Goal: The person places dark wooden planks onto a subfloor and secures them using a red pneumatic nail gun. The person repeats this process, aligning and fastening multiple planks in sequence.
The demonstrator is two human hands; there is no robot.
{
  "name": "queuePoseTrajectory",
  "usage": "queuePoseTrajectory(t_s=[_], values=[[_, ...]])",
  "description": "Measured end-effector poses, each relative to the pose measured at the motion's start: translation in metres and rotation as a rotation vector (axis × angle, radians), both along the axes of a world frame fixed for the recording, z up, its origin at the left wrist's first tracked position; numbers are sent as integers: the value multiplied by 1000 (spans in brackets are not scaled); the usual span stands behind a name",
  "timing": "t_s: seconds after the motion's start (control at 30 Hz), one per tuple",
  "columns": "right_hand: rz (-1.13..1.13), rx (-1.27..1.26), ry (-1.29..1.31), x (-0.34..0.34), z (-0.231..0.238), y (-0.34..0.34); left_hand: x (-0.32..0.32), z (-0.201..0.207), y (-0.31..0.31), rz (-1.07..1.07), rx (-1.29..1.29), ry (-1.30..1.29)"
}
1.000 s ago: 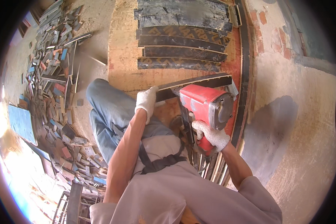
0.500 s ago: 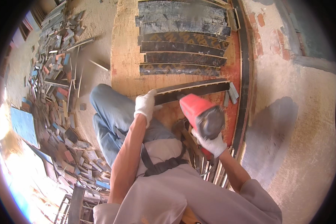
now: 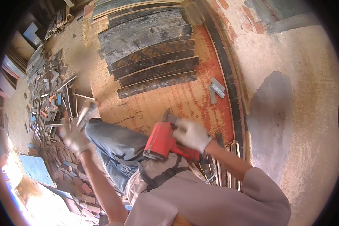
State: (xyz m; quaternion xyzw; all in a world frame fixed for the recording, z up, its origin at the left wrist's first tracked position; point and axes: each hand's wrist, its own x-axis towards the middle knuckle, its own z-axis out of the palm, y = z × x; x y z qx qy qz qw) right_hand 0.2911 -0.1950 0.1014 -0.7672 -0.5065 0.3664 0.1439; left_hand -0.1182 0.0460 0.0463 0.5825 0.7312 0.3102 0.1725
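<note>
Red handheld power tool (image 3: 165,142): held in the white-gloved right hand (image 3: 192,135), fingers closed over its upper end. Sits low over the person's lap, above the blue-jeaned knee (image 3: 115,141). Long axis runs from the lower right up toward the upper left; its dark nose points at the orange plywood board (image 3: 162,105).

Narrow pale wooden strip (image 3: 84,115) (blurred): gripped in the closed, white-gloved left hand (image 3: 74,140), out to the left over the heap of offcut scraps (image 3: 49,101). Tilted, upper end toward the upper right.

Row of dark weathered planks (image 3: 152,60): lies across the board's far half, well apart from the tool. Bare board lies between. Small grey offcuts (image 3: 216,88) rest near the board's right edge, beside a dark curved rail (image 3: 229,94).
</note>
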Motion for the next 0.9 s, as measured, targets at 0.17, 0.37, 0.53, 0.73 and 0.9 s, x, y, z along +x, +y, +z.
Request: queuePoseTrajectory(t_s=[0.17,0.37,0.53,0.73,0.9], values=[[-270,319,-535,131,-76,78,170,-38,4,-343,-258,-95],[-469,419,-260,123,-126,86,183,-70,-7,-296,-238,-245],[-288,589,-269,97,-128,49,141,-62,-41,-269,-236,-303],[-731,466,212,80,-116,47,147,-42,-51,-219,-343,-383],[-834,370,442,91,-109,44,154,-45,-42,-86,-326,-440]])
